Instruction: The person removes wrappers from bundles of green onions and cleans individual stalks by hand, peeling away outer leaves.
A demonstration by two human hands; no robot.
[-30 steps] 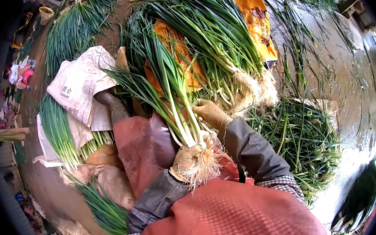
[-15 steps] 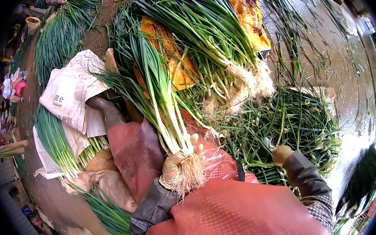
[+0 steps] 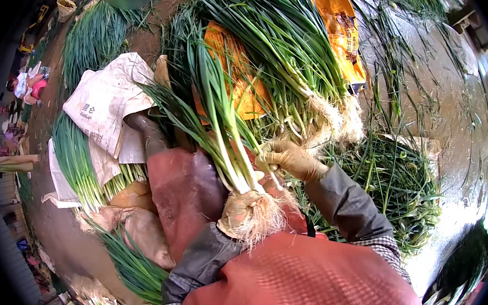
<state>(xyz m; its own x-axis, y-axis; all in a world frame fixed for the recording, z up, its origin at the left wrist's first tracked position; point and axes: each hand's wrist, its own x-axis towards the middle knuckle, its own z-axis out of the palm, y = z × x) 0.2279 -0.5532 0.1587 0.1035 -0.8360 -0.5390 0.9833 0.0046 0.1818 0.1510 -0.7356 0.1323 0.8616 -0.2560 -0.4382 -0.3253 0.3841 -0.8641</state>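
Observation:
My left hand [image 3: 233, 213], in a pale yellowish glove, is wrapped round the lower white stems of a bunch of green garlic [image 3: 228, 143]. The roots [image 3: 259, 219] hang out to the right of that hand, and the long leaves point up and left. Just right of the bunch, my gloved right hand [image 3: 290, 158] pinches a single stalk of green garlic [image 3: 276, 180] near its white base. Both arms wear grey sleeves over checked cuffs. A red apron [image 3: 308, 278] covers my lap beneath the hands.
A larger heap of green garlic [image 3: 276, 34] lies ahead on orange bags [image 3: 338, 31]. Stripped leaves [image 3: 390, 187] are piled at right. White sacks [image 3: 108, 99] partly cover more bunches [image 3: 77, 159] at left. The ground [image 3: 436, 110] looks wet at right.
My right hand has moved left from the stripped-leaf pile to the bunch and has taken hold of one stalk. My left hand keeps its grip. The view has shifted slightly.

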